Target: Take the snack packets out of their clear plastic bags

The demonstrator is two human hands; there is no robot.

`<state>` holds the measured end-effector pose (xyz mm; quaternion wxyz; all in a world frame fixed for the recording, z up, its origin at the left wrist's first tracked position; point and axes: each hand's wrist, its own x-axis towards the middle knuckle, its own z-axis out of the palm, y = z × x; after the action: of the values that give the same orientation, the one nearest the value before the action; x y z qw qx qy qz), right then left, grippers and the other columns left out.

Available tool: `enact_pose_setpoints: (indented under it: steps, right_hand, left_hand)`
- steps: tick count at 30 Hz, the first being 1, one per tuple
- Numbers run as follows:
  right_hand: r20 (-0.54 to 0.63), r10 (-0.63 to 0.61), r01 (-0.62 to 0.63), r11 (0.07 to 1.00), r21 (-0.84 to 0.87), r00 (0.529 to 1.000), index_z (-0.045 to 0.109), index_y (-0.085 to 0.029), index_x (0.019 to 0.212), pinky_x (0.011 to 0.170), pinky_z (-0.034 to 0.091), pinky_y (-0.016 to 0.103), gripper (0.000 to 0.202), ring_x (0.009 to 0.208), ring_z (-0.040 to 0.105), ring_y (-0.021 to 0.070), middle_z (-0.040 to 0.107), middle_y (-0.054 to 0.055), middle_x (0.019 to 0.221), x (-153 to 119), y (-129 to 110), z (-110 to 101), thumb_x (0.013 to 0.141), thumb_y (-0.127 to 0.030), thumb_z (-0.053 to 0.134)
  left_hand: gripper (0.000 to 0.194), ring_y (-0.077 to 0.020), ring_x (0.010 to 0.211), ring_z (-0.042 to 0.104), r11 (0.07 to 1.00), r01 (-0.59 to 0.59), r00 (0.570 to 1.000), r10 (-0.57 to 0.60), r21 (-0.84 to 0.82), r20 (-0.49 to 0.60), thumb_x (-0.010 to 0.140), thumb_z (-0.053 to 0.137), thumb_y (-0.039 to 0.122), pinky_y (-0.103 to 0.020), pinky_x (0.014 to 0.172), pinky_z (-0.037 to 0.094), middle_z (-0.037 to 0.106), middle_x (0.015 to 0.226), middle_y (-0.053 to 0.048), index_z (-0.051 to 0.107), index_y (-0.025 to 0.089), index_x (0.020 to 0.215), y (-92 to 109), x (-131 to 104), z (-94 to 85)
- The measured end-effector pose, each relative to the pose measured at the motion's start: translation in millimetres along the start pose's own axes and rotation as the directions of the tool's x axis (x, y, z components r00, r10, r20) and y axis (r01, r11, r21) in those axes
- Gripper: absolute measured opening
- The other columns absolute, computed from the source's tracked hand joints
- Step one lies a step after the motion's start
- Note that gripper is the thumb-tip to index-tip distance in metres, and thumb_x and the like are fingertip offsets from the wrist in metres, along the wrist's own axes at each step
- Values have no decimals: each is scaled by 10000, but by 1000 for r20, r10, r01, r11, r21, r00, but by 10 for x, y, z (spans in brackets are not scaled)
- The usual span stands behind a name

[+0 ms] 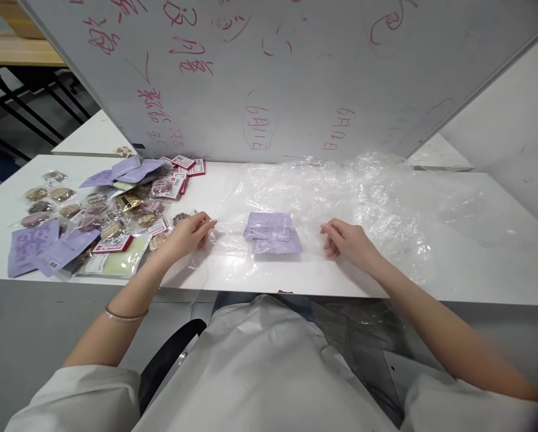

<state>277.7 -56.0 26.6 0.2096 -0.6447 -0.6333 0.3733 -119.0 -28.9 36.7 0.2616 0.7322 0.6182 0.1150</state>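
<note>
Purple packets (271, 231) lie flat, left fingers (206, 226) and right fingers (333, 231) clamped on crinkly film (376, 207)

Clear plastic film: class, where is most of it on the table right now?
In the head view, most of the clear plastic film lies crumpled on the right side of the table, in front of the whiteboard and beside the right hand.

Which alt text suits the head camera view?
Bare left hand and right hand apparently pinch crinkled clear plastic film on either side of flat light-purple packets on a white table; small clear-wrapped snacks lie heaped at left.
</note>
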Motion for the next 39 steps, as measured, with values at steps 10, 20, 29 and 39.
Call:
enact_pose_setpoints:
  steps: [10, 20, 29, 39]
  right_hand:
    - [-92, -791, 432, 422, -797, 604, 599, -133, 1235, 955, 507, 464, 323, 1162, 635, 316, 684, 181, 1214, -89, 149, 199, 935, -229, 523]
    - [193, -729, 634, 395, -665, 657, 610, -154, 1285, 781, 614, 375, 410, 1014, 731, 248, 740, 127, 1174, 276, 138, 241, 970, -67, 361]
    - [-114, -420, 380, 886, -266, 900, 592, -213, 1250, 594, 486, 272, 389, 613, 654, 158, 669, 17, 725, 280, -275, -147, 1046, -380, 306]
    - [-71, -430, 239, 624, -744, 900, 649, -141, 1084, 732, 465, 396, 320, 831, 660, 284, 719, 157, 945, 548, -228, 7, 960, -402, 511]
  left_hand:
    - [507, -326, 1411, 435, 629, -500, 778, 628, 595, -10, 927, 461, 175, -516, 1138, 367, 478, 1496, -203, 440, 153, 1433, 356, -93, 362]
    - [538, -283, 1438, 422, 719, -557, 828, 520, 415, 210, 955, 405, 165, -451, 1090, 437, 433, 1571, -109, 426, 190, 1493, 431, 331, 464]
    - [336, -212, 806, 704, 976, -205, 946, 218, 76, -240, 812, 366, 134, -300, 749, 519, 750, 809, -51, 700, 171, 807, 457, 340, -74]
    - [441, -351, 1057, 643, 901, 13, 995, 32, 433, -97, 850, 437, 107, -474, 864, 518, 635, 1187, -242, 546, 79, 1277, 361, 317, 293]
